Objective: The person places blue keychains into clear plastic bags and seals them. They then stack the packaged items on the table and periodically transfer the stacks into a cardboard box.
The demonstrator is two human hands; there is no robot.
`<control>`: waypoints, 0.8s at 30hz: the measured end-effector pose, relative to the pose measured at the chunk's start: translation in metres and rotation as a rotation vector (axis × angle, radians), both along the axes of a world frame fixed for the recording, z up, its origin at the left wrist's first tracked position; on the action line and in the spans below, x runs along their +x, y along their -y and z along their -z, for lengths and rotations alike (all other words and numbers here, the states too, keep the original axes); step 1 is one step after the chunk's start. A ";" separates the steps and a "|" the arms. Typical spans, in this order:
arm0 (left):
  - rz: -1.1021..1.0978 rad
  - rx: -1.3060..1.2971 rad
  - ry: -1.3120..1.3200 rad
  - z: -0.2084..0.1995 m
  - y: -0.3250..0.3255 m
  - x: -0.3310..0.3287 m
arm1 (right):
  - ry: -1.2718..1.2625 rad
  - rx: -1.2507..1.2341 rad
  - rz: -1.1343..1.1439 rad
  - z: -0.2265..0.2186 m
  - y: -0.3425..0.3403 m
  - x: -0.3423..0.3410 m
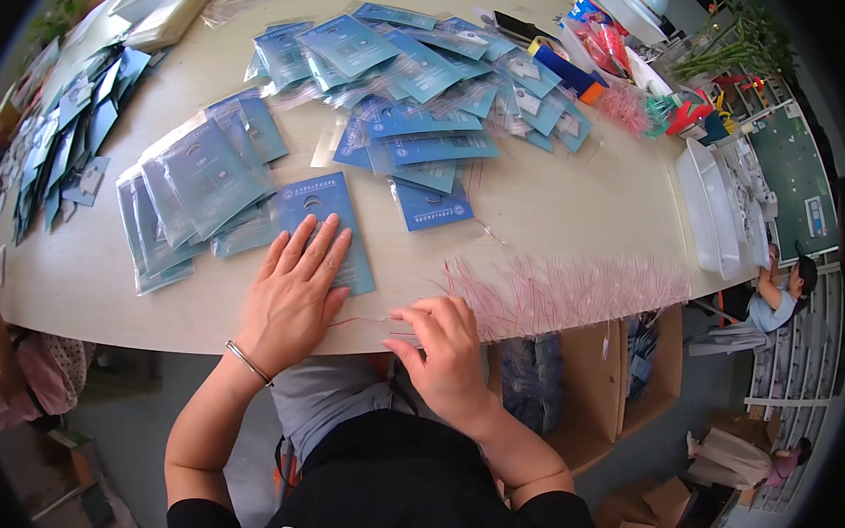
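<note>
My left hand [293, 286] lies flat, fingers stretched out, on the lower part of a blue card [314, 195] near the table's front edge. To its right, my right hand [439, 345] hovers at the edge with fingers curved and thumb apart from the index finger. A thin red-and-clear string [363, 319] runs from beside my left thumb to the right fingertips; I see no firm pinch on it. Many more such strings [560, 289] lie spread in a row along the edge, right of that hand.
Blue cards in clear sleeves form a stack [195, 181] at left and a heap [410, 66] farther back. More cards [80, 125] lie far left. White trays [707, 208] and bundled supplies [613, 54] line the right side. Cardboard boxes [585, 390] stand below the edge. Other people sit nearby.
</note>
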State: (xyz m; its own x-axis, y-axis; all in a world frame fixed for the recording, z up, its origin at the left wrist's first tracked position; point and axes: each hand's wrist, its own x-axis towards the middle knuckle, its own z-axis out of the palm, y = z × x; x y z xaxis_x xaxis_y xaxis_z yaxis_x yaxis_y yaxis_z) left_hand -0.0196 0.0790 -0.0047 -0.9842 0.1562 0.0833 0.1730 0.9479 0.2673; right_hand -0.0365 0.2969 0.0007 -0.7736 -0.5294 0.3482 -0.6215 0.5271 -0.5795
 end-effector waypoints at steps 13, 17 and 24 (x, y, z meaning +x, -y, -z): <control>-0.011 -0.019 -0.061 0.003 -0.005 -0.004 | -0.030 -0.003 -0.318 0.005 0.010 0.007; -0.025 -0.025 -0.028 0.006 -0.008 -0.006 | 0.129 -0.125 -0.356 -0.028 -0.030 0.013; -0.044 -0.042 -0.024 0.003 -0.006 -0.002 | -0.171 -0.028 0.860 -0.011 -0.186 -0.033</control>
State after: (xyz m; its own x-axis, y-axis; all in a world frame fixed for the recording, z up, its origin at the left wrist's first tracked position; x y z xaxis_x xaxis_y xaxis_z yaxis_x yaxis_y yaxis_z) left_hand -0.0216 0.0850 -0.0074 -0.9880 0.1163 0.1016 0.1366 0.9652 0.2230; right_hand -0.0690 0.4826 0.0122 -0.8368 0.2234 0.4999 -0.0949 0.8400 -0.5342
